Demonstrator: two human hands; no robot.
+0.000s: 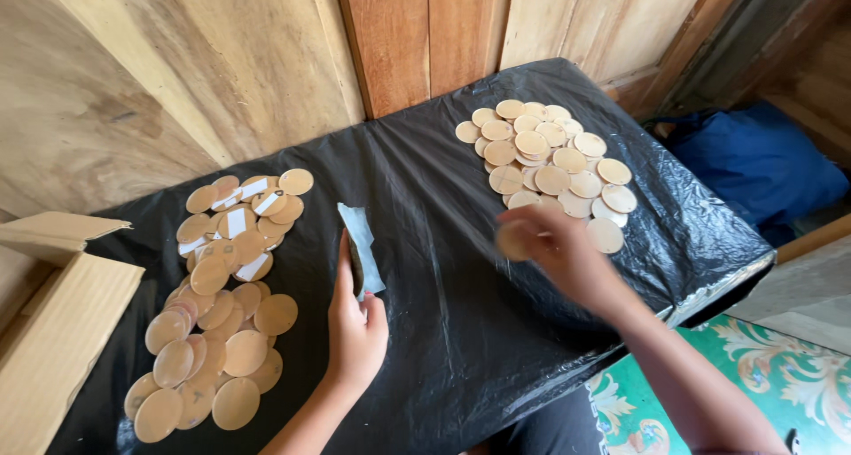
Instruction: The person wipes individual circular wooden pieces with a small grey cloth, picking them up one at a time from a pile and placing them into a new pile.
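A: Head view, entry one. Left hand (pixel 355 331) rests on the black plastic sheet (pixel 443 269) that covers the table (pixel 718 286). Its grip pinches a grey-blue strip (pixel 362 242), thumb on one side and fingers on the other, the strip standing up beyond the fingertips.

B: And the right hand (pixel 554 251)?

A: Blurred. Its grip is closed on one tan disc (pixel 514 239), held just above the sheet at the near edge of the right pile (pixel 550 158).

B: Describe the piles.

A: Right pile: pale round discs, flat and overlapping, at the far right of the table. Left pile (pixel 217 304): darker tan discs of the same shape, running from far to near along the left side. Several at its far end carry white rectangular labels (pixel 236 222); I cannot tell what is on them.

B: Packaging?

A: Open brown cardboard box (pixel 53 331) at the left edge, one flap raised, touching the table's corner.

B: Surroundings?

A: Wooden plank wall (pixel 266 56) behind. Blue bag (pixel 762 162) on the floor at right. Green patterned mat (pixel 780 384) below the right forearm.
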